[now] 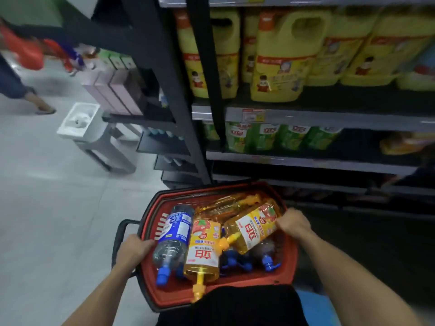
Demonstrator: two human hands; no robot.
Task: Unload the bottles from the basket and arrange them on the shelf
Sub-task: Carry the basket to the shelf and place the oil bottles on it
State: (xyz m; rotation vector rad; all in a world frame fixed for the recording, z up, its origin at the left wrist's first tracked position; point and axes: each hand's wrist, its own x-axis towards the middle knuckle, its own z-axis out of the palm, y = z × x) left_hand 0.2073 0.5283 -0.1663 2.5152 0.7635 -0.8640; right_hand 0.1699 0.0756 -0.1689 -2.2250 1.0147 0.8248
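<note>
A red basket (pixel 290 262) sits low in front of me, filled with several pump bottles lying on their sides. My left hand (pixel 134 250) grips the basket's left rim. My right hand (pixel 293 223) holds the base of a tilted yellow bottle (pixel 253 228) at the basket's right side. Beside it lie another yellow bottle (pixel 203 250) and a clear bottle with a blue label and blue pump (pixel 175 234). More blue-capped bottles (pixel 268 261) lie underneath. The shelf (pixel 306 117) stands just beyond the basket.
Large yellow jugs (pixel 280 57) fill the upper shelf, green bottles (pixel 266 136) the one below. A black upright post (pixel 169 90) marks the shelf's left end. A white and grey stool (pixel 94 135) stands on the floor at left. Another person's leg (pixel 35 100) is at far left.
</note>
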